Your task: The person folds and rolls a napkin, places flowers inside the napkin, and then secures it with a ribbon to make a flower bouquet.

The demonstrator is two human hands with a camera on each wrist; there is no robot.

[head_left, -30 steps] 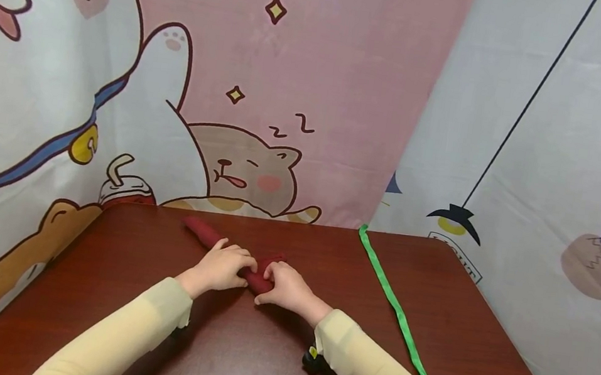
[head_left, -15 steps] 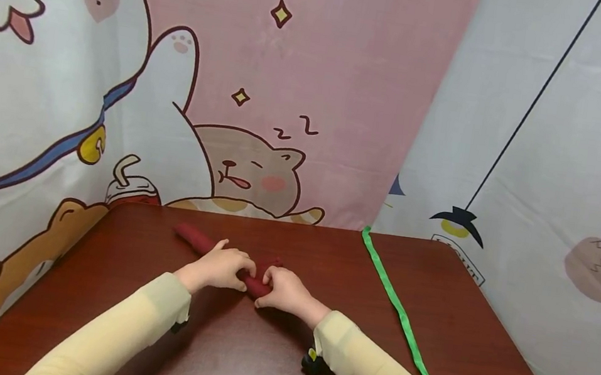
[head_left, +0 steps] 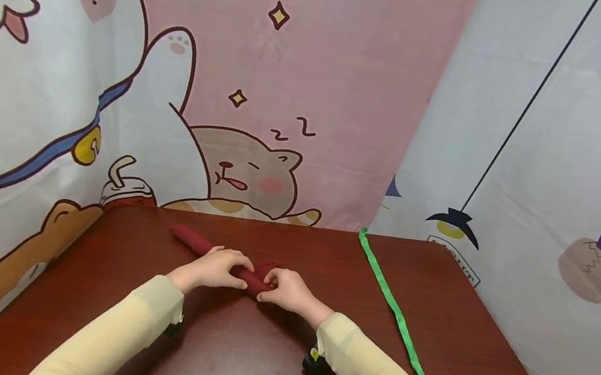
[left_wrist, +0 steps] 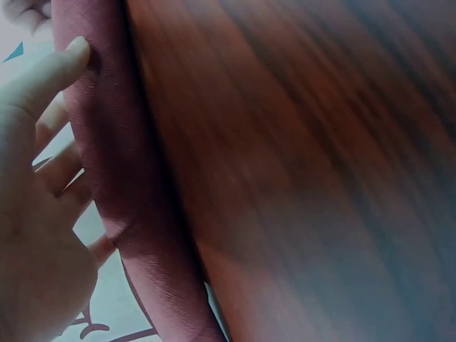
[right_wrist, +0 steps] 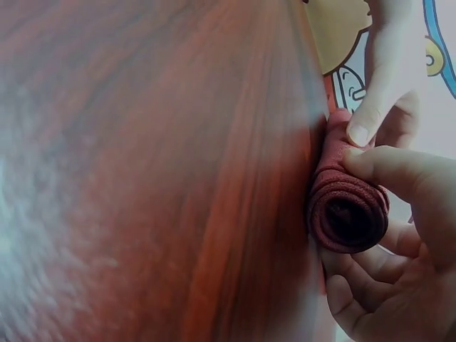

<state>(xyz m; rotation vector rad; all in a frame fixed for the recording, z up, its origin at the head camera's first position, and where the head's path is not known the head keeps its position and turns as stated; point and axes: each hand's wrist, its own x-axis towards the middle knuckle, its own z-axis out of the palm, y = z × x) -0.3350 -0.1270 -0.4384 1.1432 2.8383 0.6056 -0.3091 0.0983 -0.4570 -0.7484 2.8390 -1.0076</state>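
Observation:
A dark red cloth (head_left: 188, 237), rolled into a long tube, lies slantwise on the table. My left hand (head_left: 217, 267) holds its middle, thumb on the near side and fingers along the far side, as the left wrist view shows with the rolled cloth (left_wrist: 128, 164) beside the palm. At the near right end my right hand (head_left: 292, 291) grips the roll between thumb and fingers. That end's wound layers face the right wrist view, around a dark hollow. A red flap (head_left: 267, 267) shows beyond the roll, between the hands.
A long green strip (head_left: 395, 311) runs down the right side of the brown wooden table (head_left: 249, 358). Behind the table hangs a cartoon-printed cloth (head_left: 347, 92). A black device (head_left: 313, 363) sits under the right sleeve.
The roll's far end has shifted slightly left. My left hand has slid a little left, and its fingers lie flatter. My right hand stays at the near end.

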